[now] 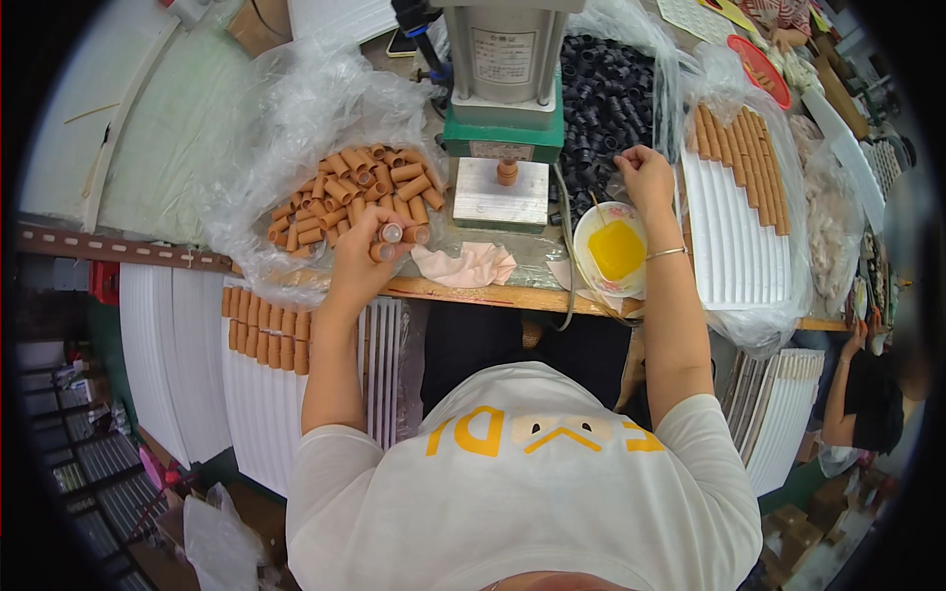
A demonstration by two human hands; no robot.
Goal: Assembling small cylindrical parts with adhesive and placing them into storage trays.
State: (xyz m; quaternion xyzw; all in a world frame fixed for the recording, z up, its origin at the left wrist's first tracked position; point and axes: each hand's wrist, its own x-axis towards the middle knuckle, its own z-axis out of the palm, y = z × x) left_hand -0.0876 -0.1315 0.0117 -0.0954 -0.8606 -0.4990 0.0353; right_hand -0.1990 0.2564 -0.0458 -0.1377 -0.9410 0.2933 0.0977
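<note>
My left hand [361,254] is closed around a few orange-brown tubes [383,252], their open ends facing up. It is at the near edge of a heap of similar tubes [340,192] on clear plastic. My right hand [645,177] is pinched at the near right side of a pile of black ring-shaped parts [603,103]; what is between its fingertips is too small to make out. Just below that wrist is a bowl [634,280] of yellow liquid [616,249] with a thin stick. Between my hands, a brown part [506,171] stands on the metal block of a press [505,123].
A crumpled pink cloth [463,264] lies at the table's front edge. White ribbed trays [737,258] with rows of brown tubes are at right, and another tray [264,394] is at lower left. A hose [566,236] hangs beside the press. Other people work at far right.
</note>
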